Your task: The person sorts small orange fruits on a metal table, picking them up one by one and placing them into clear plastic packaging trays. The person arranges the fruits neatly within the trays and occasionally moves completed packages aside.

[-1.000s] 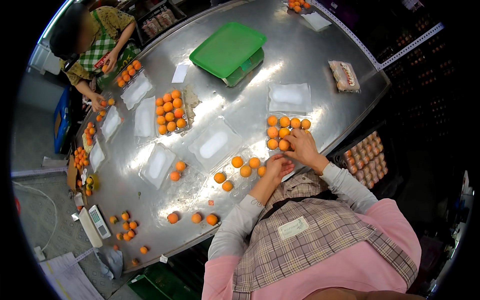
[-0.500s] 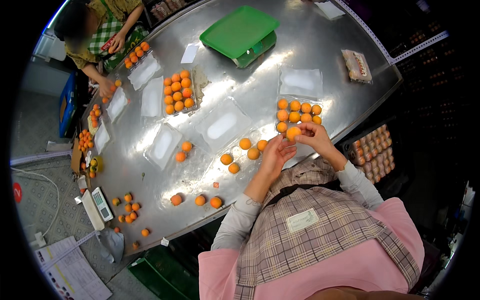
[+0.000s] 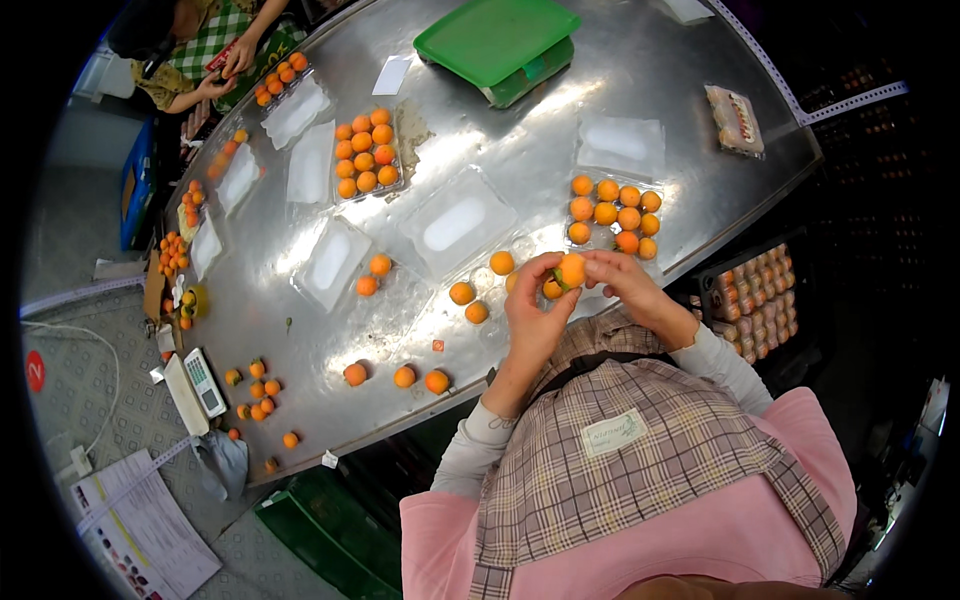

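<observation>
Close in front of my body, my left hand [image 3: 535, 310] and my right hand [image 3: 635, 292] meet around a round orange fruit [image 3: 571, 267]. The fingertips of both pinch it, and a bit of green leafy cap shows at its underside. A second orange fruit [image 3: 552, 289] shows just below, against my left fingers; I cannot tell whether it is held. Just beyond my right hand sits a clear plastic tray [image 3: 661, 188] with rows of the same fruit. To the left of my left hand, several loose fruits [image 3: 476, 312] rest in another clear tray, partly hidden.
Clear trays with white pads [image 3: 452, 228] spread across the metal table [image 3: 530, 150]. A filled tray of fruit [image 3: 365, 158], a green-topped scale [image 3: 497, 45] and a wrapped pack [image 3: 735, 120] lie farther off. Someone works at the far left. A crate of packed fruit [image 3: 757, 295] stands at right.
My hands have drawn the fruit back from the tray toward my body, and my left fingers now close on it as well. The view has shifted slightly. The other person's hands have come together.
</observation>
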Tool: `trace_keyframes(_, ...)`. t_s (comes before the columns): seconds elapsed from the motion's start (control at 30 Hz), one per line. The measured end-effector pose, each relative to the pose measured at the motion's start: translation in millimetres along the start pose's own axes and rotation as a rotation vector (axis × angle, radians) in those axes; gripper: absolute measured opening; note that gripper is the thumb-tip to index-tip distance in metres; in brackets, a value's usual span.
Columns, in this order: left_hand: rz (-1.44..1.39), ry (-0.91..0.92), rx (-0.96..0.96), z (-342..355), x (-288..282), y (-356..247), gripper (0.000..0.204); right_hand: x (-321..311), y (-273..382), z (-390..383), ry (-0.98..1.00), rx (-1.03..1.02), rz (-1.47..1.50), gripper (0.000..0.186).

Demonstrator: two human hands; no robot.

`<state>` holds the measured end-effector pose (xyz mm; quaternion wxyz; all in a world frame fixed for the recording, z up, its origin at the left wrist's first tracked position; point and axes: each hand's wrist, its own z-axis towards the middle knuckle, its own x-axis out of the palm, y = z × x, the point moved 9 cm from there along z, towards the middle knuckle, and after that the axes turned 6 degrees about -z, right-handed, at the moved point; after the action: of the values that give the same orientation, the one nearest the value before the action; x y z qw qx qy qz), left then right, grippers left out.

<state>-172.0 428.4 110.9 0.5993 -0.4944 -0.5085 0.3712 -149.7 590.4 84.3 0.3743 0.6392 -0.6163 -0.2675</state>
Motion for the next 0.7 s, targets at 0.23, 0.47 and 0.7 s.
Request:
trace_keyframes(0.23,0.009,-0.122,0.022,-7,-16,-13,0.052,29,21,1,0.038,-0.162,0.088,0.046)
trace_keyframes(0.47,-0.335,-0.161,-0.259,-18,-36,14,0.042,30,50,-9,-0.09,-0.373,-0.38,0.048)
trace_keyframes(0.7,-0.336,-0.161,-0.292,-44,-43,33,0.044,59,62,-17,-0.139,-0.624,-0.761,0.047)
